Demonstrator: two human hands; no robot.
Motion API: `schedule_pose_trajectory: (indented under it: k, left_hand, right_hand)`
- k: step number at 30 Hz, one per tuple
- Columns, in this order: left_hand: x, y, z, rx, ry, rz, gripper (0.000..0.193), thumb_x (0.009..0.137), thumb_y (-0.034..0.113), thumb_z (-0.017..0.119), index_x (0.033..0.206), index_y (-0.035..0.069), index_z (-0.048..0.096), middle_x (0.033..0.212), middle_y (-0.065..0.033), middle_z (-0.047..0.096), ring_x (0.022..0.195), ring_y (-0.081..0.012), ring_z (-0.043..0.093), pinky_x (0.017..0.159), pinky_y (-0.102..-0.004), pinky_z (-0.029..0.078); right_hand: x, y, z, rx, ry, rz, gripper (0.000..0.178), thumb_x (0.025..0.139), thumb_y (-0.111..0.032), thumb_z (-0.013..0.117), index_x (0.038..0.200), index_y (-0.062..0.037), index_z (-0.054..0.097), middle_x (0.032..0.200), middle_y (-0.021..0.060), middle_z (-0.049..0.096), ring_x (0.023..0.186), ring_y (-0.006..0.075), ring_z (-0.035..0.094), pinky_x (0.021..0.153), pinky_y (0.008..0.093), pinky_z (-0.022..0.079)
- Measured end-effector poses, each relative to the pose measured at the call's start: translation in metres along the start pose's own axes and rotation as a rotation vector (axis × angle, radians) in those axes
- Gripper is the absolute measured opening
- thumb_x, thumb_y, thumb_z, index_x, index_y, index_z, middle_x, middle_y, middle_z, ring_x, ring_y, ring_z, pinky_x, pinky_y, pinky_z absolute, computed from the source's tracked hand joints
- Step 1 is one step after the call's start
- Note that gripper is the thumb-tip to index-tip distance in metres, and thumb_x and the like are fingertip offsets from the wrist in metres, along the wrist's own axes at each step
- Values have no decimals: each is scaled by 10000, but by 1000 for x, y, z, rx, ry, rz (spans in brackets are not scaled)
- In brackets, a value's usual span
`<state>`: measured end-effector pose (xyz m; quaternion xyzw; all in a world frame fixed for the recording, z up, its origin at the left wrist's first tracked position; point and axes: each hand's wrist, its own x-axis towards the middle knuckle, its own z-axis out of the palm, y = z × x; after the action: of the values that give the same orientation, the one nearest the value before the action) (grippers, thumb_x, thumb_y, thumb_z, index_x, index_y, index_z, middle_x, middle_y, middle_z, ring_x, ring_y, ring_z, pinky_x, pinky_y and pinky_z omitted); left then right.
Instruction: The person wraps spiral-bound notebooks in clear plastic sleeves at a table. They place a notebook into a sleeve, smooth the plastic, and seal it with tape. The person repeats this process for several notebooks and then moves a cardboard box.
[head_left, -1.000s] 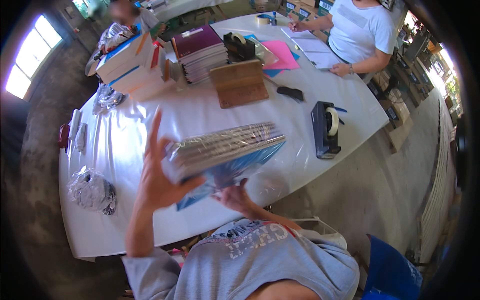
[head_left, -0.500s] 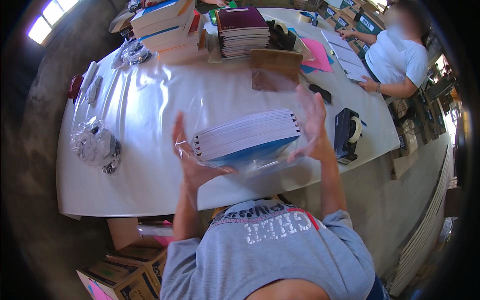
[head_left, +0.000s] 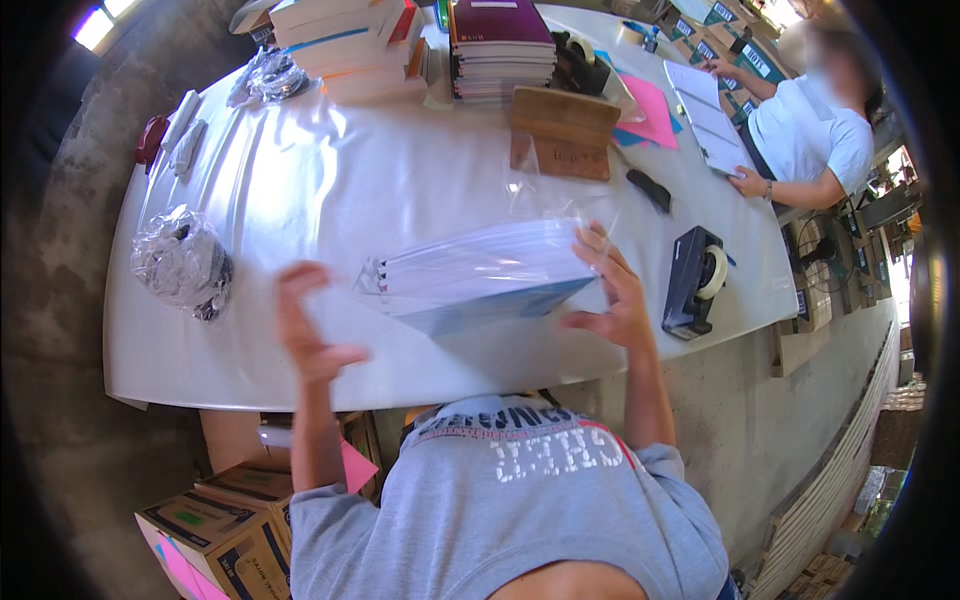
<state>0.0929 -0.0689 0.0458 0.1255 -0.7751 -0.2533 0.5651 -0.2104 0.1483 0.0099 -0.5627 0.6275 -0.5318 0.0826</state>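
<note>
A thick stack of spiral-bound notebooks (head_left: 490, 262), white page edges up and a blue cover facing me, stands tilted over the table in a clear plastic bag (head_left: 525, 190). The loose end of the bag rises behind it. My right hand (head_left: 622, 298) cups the stack's right end, fingertips on the far corner and thumb at the near side. To the left, apart from the stack, my left hand (head_left: 312, 328) is blurred but open, its fingers curved and thumb spread, with nothing in it.
A black tape dispenser (head_left: 692, 290) sits right of my hand. Beyond the stack are a brown wooden holder (head_left: 565, 135), a dark stapler-like tool (head_left: 650, 190), pink paper (head_left: 645, 112) and book piles (head_left: 500, 55). Crumpled plastic (head_left: 180, 260) lies left. A person (head_left: 810, 130) handles papers at far right.
My left hand has let go of the bagged stack's left end and moved left. The stack's left side has shifted slightly, while my right hand has come lower against its right end.
</note>
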Motion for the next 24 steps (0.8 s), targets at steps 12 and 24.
schedule_pose_trajectory:
  k: [12, 24]
  left_hand:
    - [-7, -14, 7, -68, -90, 4, 864, 447, 449, 867, 1156, 41, 588, 1140, -109, 607, 1120, -278, 531, 904, -367, 380]
    - [84, 17, 57, 169, -1360, 284, 1107, 471, 720, 691, 1394, 233, 321, 1446, -2, 313, 1329, -202, 296, 981, -618, 133]
  right_hand:
    - [39, -21, -8, 56, -246, -174, 688, 482, -155, 856, 1127, -140, 618, 1216, 35, 567, 1223, 271, 439, 1046, 419, 313]
    - [66, -61, -10, -355, -712, -239, 813, 446, -188, 843, 1208, -256, 570, 1377, 6, 409, 1260, 230, 385, 1051, 462, 266]
